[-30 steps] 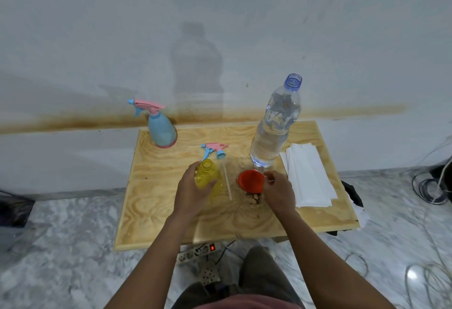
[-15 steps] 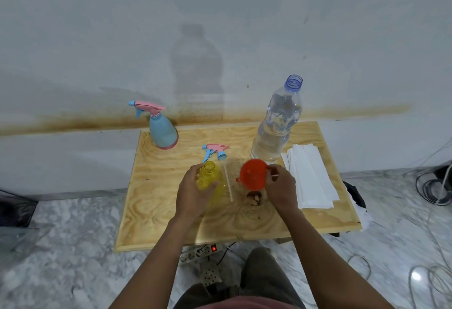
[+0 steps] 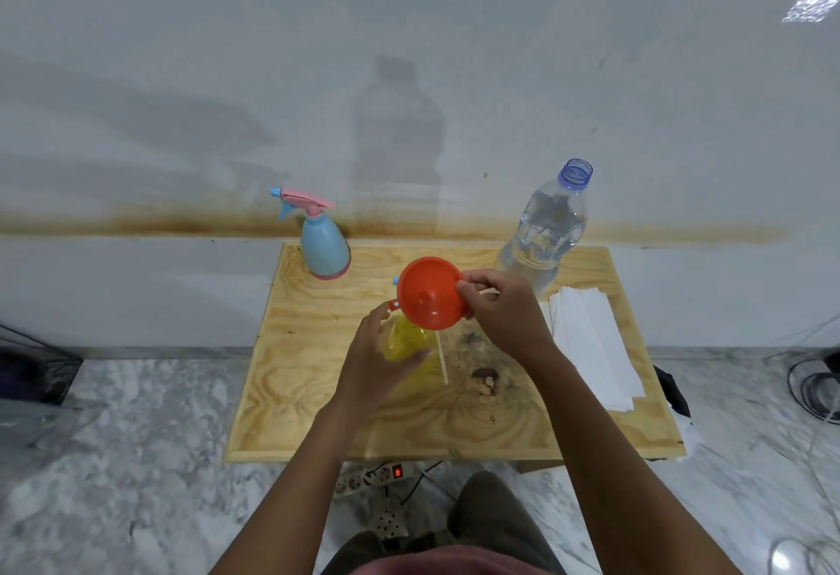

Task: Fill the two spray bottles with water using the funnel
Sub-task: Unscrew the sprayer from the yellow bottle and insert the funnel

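A low plywood bench (image 3: 318, 415) stands against a white wall, with bare wood showing along its front edge and left side. An uncapped clear water bottle (image 3: 545, 229) stands at the far right corner. A stack of white paper (image 3: 591, 347) lies along the right edge, and a blue spray bottle (image 3: 325, 247) stands at the far left corner. Near the middle, the left hand (image 3: 377, 361) wraps round a yellow spray bottle (image 3: 407, 340), hiding much of it. The right hand (image 3: 504, 311) pinches the rim of an orange funnel (image 3: 429, 292), tilted over the bottle's neck; whether its spout is inside cannot be told. A thin white tube (image 3: 442, 358) lies just beside the bottle, its far end hidden behind the funnel.
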`<state>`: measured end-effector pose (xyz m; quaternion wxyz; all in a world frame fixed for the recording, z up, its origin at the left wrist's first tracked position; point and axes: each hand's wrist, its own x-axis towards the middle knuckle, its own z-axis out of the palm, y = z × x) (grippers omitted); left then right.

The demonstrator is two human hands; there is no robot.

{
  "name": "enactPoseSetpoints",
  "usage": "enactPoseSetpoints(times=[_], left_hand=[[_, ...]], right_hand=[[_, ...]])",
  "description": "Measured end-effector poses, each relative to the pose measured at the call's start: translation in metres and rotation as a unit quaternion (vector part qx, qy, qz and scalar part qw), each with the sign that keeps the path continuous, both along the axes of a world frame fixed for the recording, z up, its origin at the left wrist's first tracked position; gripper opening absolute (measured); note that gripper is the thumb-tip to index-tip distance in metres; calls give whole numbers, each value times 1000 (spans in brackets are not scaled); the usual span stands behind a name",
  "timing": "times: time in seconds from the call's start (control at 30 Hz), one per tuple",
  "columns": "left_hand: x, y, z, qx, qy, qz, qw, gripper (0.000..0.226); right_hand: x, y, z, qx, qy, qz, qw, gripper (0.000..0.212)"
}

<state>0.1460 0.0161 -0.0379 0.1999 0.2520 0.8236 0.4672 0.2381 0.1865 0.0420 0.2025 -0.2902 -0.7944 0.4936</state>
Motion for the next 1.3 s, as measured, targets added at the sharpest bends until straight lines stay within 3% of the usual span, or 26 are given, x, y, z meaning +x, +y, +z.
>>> enactPoseSetpoints(times=[0.17, 0.43, 0.6, 0.9, 1.13, 1.3], left_hand=[[-20, -31, 29, 67, -115, -46, 990, 62], [-24, -24, 60, 148, -142, 14, 979, 53], [-16, -12, 61, 166, -132, 44, 976, 18], [-15, -9, 57, 125, -100, 69, 985, 21], [-13, -6, 58, 97, -66, 66, 991, 39], [-12, -4, 60, 95, -60, 65, 992, 36]], right_hand=[[-5, -8, -2, -8, -19, -3, 1000, 12], [-8, -19, 4, -8, -11, -23, 1000, 13], [-9, -24, 4, 9, -19, -32, 999, 10], [-10, -29, -6, -46, -29, -40, 998, 10], [-10, -28, -14, -54, -27, -40, 997, 13], [6, -23, -12, -11, -17, -133, 991, 25]])
